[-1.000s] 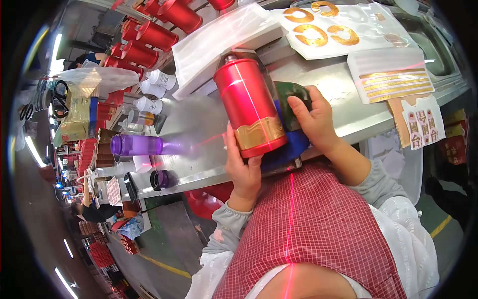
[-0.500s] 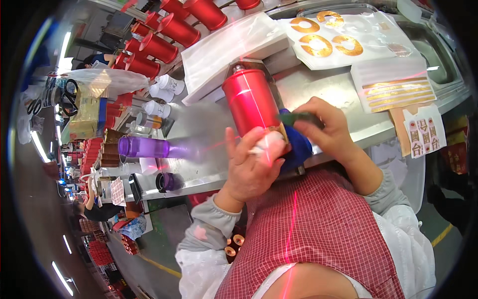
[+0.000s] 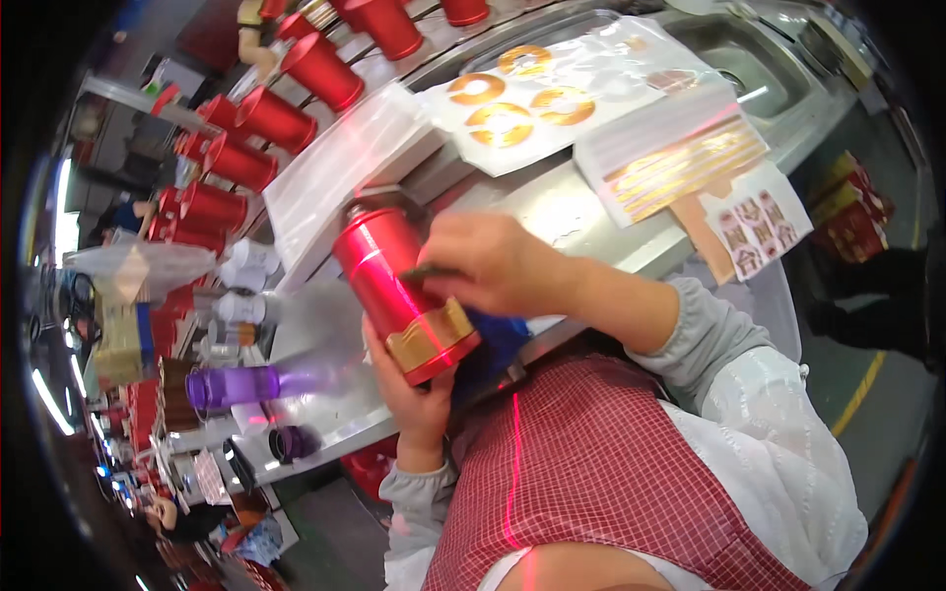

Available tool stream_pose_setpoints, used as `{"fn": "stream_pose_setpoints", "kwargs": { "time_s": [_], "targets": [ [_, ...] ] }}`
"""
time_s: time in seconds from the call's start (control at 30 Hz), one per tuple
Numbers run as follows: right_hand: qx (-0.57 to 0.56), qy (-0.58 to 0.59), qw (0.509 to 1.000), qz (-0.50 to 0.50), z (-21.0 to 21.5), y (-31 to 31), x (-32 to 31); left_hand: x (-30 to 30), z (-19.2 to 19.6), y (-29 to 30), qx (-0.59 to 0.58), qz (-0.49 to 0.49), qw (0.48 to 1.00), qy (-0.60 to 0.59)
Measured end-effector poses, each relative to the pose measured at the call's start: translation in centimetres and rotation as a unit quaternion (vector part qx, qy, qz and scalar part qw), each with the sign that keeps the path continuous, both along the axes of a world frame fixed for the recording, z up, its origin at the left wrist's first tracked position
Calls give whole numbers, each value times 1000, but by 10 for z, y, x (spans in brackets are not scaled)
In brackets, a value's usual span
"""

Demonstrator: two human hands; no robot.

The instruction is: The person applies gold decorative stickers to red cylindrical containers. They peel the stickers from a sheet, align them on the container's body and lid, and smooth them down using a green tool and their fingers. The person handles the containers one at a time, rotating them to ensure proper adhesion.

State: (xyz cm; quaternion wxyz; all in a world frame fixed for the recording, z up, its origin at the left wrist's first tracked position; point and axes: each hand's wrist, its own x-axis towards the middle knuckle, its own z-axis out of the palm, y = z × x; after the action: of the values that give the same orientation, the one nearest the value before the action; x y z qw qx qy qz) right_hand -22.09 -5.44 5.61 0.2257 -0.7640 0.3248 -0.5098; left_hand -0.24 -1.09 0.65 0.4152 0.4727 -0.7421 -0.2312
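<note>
A shiny red metal bottle (image 3: 379,271) lies tilted at the middle, its neck against a stand at the far end. A gold band (image 3: 431,335) wraps the end near me. My left hand (image 3: 406,389) is closed around the bottle's underside at that end, with some fingers hidden behind it. My right hand (image 3: 498,261) pinches a thin dark green strip-like tool (image 3: 431,273), held over the bottle's side just above the gold band. I cannot tell whether the tool touches the metal. Blue material (image 3: 501,337) shows beneath the bottle.
White sheets with gold ring stickers (image 3: 564,104), gold stripes (image 3: 680,167) and small printed labels (image 3: 757,231) lie at right, near a sink (image 3: 739,64). At left stand a purple bottle (image 3: 232,387) and a dark cap (image 3: 293,443). Several red bottles (image 3: 323,71) stand behind a white box (image 3: 350,148).
My left hand has gone from the bottle's top side to underneath, and its white wad is out of sight. My right hand has moved left over the bottle with the green tool. The view has turned.
</note>
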Motion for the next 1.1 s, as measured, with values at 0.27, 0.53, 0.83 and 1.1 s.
{"fn": "stream_pose_setpoints", "kwargs": {
  "time_s": [0.27, 0.53, 0.83, 1.1],
  "targets": [
    [-41, 143, 973, -177, -17, -18, -112, 8, 40, -6, -144, -34, 944, -294],
    [261, 547, 657, -449, -55, -133, -349, 9, 20, -7, -111, -8, 967, -228],
    [281, 460, 710, -453, -74, -230, -428, 22, 0, 0, -118, -7, 969, -218],
    [244, 466, 732, -433, -74, -259, -459, 21, -4, -2, -131, 4, 966, -224]
  ]
}}
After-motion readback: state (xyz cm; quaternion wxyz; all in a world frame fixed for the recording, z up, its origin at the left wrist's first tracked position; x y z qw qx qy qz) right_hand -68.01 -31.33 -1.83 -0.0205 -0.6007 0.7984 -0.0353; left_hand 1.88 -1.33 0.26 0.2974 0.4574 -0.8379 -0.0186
